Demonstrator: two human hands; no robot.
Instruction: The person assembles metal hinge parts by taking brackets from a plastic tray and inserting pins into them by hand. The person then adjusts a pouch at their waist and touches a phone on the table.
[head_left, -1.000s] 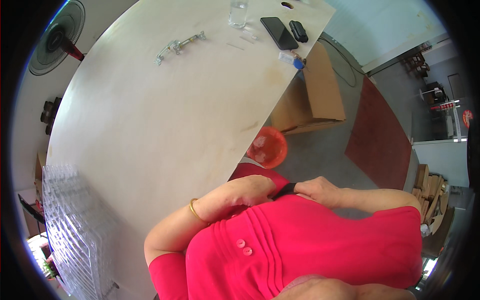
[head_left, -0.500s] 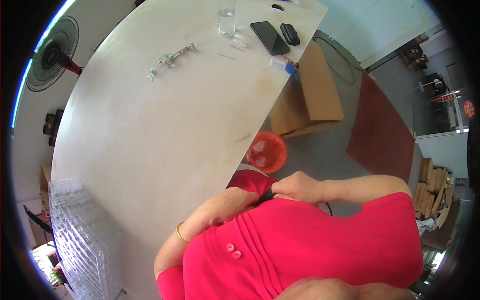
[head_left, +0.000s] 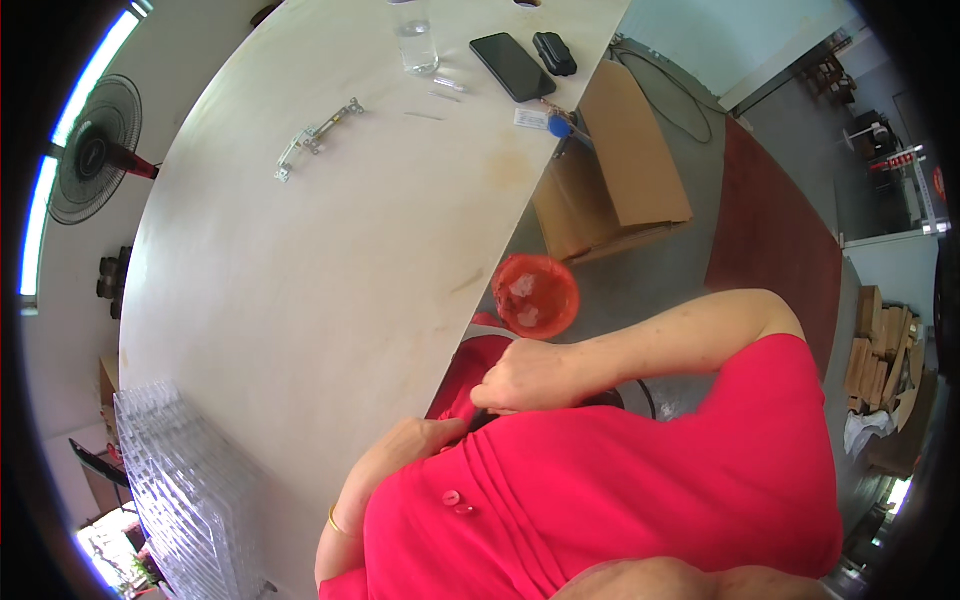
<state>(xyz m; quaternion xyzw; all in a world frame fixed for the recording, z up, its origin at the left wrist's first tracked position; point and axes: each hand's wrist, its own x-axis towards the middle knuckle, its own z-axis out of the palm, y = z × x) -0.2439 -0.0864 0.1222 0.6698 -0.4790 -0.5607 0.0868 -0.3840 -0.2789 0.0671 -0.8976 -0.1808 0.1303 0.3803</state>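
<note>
My right hand is closed in a fist over my lap, its fingers curled at a dark thing that shows only as a small patch below it. What that dark thing is, I cannot make out. Just left of it and lower, my left hand is closed too, fingers pressed together against the front of my red shirt; the shirt hides part of them. Both hands are close together at the table's near right edge, apart from everything on the tabletop.
On the pale table lie a metal hinge-like part, thin pins, a phone, a black case and a glass of water. Clear plastic trays stack at left. A red bucket and cardboard box stand beside the table.
My hands have shifted left, the right one rising slightly and the left one dropping. Less of the dark thing between them shows. The whole view has tilted a little.
</note>
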